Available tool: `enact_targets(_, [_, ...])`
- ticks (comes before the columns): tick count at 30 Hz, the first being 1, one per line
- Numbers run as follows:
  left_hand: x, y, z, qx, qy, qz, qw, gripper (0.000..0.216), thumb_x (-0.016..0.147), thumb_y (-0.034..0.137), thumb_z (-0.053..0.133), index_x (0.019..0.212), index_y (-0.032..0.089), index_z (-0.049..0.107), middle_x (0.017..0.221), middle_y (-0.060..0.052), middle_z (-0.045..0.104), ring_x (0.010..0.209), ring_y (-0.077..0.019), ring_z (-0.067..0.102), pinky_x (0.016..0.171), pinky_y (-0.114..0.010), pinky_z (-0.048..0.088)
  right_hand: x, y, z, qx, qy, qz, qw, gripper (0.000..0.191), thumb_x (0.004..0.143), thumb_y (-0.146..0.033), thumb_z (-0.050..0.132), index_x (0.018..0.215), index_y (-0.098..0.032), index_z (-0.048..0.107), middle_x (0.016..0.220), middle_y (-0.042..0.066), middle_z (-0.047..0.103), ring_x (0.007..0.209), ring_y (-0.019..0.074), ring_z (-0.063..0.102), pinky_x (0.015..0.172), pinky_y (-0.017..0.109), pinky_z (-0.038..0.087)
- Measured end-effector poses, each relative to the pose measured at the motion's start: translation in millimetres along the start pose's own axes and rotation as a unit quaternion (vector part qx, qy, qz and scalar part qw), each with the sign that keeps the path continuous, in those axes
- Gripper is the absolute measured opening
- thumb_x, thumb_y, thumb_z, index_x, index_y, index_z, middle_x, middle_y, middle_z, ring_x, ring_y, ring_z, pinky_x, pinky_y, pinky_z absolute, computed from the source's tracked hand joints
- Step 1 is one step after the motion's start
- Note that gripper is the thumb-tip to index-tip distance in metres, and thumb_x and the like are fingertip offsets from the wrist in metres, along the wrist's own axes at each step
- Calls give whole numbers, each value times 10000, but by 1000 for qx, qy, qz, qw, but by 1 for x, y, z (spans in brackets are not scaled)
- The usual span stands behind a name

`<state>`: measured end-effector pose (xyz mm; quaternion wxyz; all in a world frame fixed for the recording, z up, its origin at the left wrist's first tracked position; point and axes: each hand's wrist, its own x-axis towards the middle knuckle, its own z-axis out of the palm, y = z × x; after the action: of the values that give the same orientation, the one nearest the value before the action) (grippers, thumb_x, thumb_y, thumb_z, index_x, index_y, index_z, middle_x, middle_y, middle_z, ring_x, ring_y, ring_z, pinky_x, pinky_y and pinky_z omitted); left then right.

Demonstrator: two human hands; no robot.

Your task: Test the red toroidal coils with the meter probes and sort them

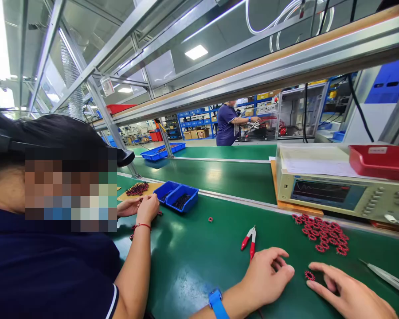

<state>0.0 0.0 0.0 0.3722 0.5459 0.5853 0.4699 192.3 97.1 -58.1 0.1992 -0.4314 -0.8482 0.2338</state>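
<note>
Red ring (309,275) pinched in right hand (350,290) — left hand (267,274) half-curled, grip loosely spread

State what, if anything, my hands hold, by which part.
Left hand: nothing visible. Right hand: a red ring between thumb and forefinger, at its outer edge; whether gripped cannot be told.

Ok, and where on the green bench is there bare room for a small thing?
Bare patches: between the lone ring and the boxy instrument, and between the blue wristband and the co-worker's forearm. It is crowded on the right, with the ring pile, right hand and tweezers.
</note>
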Motion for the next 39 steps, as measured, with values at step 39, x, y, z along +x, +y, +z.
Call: enact_targets(39, [-1,10,-24,277,-81,52,956,154,878,328,436,892,196,513,728,27,525,650,-122,478,595,-194,384,-24,34,-94,-103,148,84,980,311,837,-475,407,844,-222,587,735,18,608,623,182,568,517,272,412])
